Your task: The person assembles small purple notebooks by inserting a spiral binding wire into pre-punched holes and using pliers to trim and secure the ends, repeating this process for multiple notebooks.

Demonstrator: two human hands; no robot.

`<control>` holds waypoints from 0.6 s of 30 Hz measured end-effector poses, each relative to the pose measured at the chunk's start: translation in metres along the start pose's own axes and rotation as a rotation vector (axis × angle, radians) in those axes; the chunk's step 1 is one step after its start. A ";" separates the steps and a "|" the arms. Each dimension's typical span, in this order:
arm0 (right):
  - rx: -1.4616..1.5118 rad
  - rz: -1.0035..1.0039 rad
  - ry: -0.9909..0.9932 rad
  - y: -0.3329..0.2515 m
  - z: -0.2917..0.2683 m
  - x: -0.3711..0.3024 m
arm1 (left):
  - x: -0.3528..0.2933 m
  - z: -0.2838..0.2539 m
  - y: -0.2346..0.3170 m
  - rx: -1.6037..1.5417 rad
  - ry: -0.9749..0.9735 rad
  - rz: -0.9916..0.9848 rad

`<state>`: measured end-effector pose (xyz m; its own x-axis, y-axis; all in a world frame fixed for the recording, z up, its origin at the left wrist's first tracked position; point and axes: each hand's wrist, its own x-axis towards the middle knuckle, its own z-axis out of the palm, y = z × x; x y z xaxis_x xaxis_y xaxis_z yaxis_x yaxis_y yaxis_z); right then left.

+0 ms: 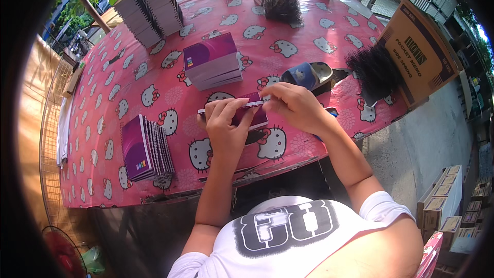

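My left hand (225, 118) is closed on a small purple-covered notebook (256, 117), its white page edge turned up, just above the table near the front edge. My right hand (292, 104) is at the notebook's right end, thumb and fingers pinched together. Whatever lies between those fingertips is too small to make out. Beyond my hands sits a stack of purple notebooks (213, 62). To the left stands another stack of purple notebooks (141, 149) with dark spiral bindings along one side.
A pile of black coils (373, 72) lies beside an open cardboard box (419, 51) at the right. Nearer is a blue container (307, 74). Tall spiral notebook stacks (149, 13) stand at the back left, and a plastic-wrapped dark bundle (282, 6) lies farther back on the pink tablecloth (139, 90).
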<state>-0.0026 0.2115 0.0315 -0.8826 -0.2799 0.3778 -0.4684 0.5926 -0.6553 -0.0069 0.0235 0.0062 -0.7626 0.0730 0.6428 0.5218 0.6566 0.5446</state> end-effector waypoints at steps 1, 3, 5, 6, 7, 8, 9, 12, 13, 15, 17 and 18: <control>-0.022 -0.014 0.023 -0.002 0.003 0.000 | 0.000 0.000 0.000 0.007 0.000 0.004; -0.066 -0.043 0.069 -0.006 0.007 -0.001 | 0.001 0.000 0.001 0.020 0.001 0.011; -0.090 -0.036 0.064 -0.010 0.005 0.001 | -0.001 0.001 -0.002 -0.001 -0.003 0.004; -0.102 -0.032 0.062 -0.012 0.005 0.001 | -0.001 0.001 -0.004 -0.012 -0.004 0.000; -0.109 -0.054 0.112 -0.010 0.007 0.001 | 0.000 0.001 -0.002 -0.007 0.001 0.008; -0.116 -0.076 0.163 -0.008 0.012 0.001 | 0.000 0.002 -0.001 -0.003 0.006 0.015; -0.123 -0.098 0.213 -0.007 0.014 0.001 | 0.001 0.002 0.000 0.001 0.011 0.023; -0.038 -0.018 0.125 -0.016 0.014 0.003 | -0.002 0.001 -0.004 0.003 0.017 0.019; -0.068 -0.026 0.155 -0.019 0.014 0.003 | -0.002 0.001 -0.003 0.007 0.018 0.024; -0.127 -0.041 0.214 -0.024 0.017 0.004 | -0.001 0.001 -0.002 0.016 0.020 0.033; -0.156 -0.064 0.241 -0.020 0.022 0.004 | -0.001 0.002 0.000 -0.005 0.025 0.018; -0.170 -0.074 0.255 -0.018 0.025 0.004 | -0.002 0.003 0.000 -0.016 0.027 0.011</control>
<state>0.0019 0.1808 0.0286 -0.7974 -0.1414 0.5867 -0.4987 0.7017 -0.5087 -0.0066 0.0258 0.0038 -0.7466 0.0595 0.6626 0.5360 0.6437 0.5462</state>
